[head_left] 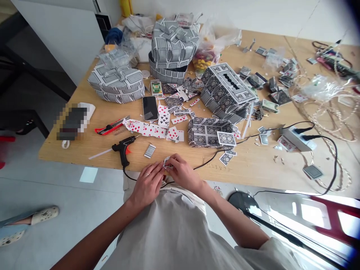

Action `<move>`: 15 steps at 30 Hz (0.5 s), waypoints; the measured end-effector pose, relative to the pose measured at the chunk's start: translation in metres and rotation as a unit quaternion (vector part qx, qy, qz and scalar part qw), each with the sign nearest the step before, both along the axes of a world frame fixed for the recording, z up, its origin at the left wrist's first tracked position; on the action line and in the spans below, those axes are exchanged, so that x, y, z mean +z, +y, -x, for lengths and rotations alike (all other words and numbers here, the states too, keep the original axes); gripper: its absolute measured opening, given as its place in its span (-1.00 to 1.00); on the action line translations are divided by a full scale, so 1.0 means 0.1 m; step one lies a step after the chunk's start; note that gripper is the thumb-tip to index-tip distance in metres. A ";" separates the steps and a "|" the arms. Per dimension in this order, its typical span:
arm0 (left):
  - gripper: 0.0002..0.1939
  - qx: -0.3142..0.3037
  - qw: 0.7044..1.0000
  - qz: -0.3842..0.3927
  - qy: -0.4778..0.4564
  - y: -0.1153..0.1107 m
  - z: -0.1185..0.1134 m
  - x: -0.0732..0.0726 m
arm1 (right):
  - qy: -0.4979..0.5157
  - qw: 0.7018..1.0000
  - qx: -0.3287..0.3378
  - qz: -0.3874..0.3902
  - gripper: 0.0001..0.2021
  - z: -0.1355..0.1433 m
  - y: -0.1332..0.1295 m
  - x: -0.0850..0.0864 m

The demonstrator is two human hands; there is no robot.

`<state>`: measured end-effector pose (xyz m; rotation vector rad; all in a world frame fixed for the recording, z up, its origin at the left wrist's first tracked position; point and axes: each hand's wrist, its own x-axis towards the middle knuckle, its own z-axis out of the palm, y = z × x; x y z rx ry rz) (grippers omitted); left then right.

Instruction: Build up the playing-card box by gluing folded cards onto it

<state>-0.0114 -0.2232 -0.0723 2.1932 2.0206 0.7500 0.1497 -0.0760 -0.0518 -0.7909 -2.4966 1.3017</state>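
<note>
At the table's front edge, my right hand (184,172) pinches a small, curled piece of playing card (166,160). The fingertips of my left hand (149,180) meet it there, fingers held together against the same piece; part of the piece is hidden behind them. Just beyond lies a folded grey-patterned playing card (150,150). To the left, a black hot glue gun (123,149) with an orange trigger rests near the edge. Farther right sits an open tray woven from playing cards (194,139), with a loose patterned card (226,138) on its rim.
Behind are a slotted woven box (213,92), an oval lidded box (116,83) and a stacked box (174,45). A phone (150,108), red cutter (111,125) and face-up cards (147,128) lie mid-table. A black cord (206,162) runs to a power strip (298,138).
</note>
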 end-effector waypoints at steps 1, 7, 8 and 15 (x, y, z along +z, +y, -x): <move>-0.64 0.000 1.000 0.002 -0.009 0.01 0.01 0.00 | 0.001 1.000 -0.006 -0.003 -0.79 0.00 -0.02 0.00; -0.64 0.025 0.989 -0.012 -0.142 0.08 0.14 0.13 | 0.002 0.999 -0.039 -0.013 -0.86 0.02 -0.09 -0.05; -0.66 0.049 0.986 -0.026 -0.157 0.07 0.19 0.17 | 0.001 0.999 -0.043 -0.016 -0.87 0.02 -0.08 -0.06; -0.64 0.437 0.896 0.009 -0.079 -0.02 0.77 0.40 | 0.029 0.999 -0.045 0.001 -0.83 -0.01 -0.03 -0.08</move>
